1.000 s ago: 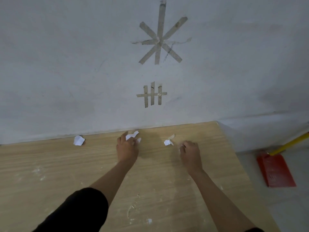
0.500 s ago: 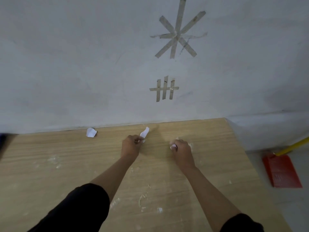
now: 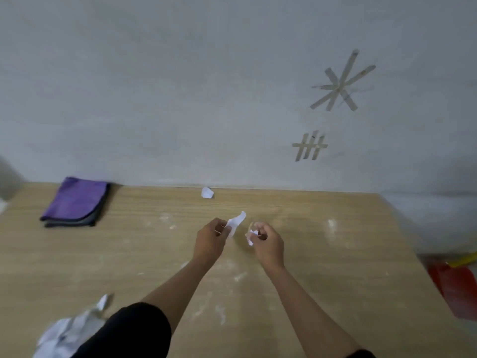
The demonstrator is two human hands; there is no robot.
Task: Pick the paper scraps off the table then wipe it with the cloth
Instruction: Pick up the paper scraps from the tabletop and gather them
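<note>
Paper strip (image 3: 236, 223) sits pinched in the left hand (image 3: 210, 240), crumpled scrap (image 3: 251, 236) gripped in the right hand (image 3: 268, 244), over the table (image 3: 322, 267).

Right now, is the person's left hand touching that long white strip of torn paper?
Touching. The head view shows the left hand pinching the lower end of the long white paper strip between its fingertips, with the rest of the strip sticking up free.
</note>
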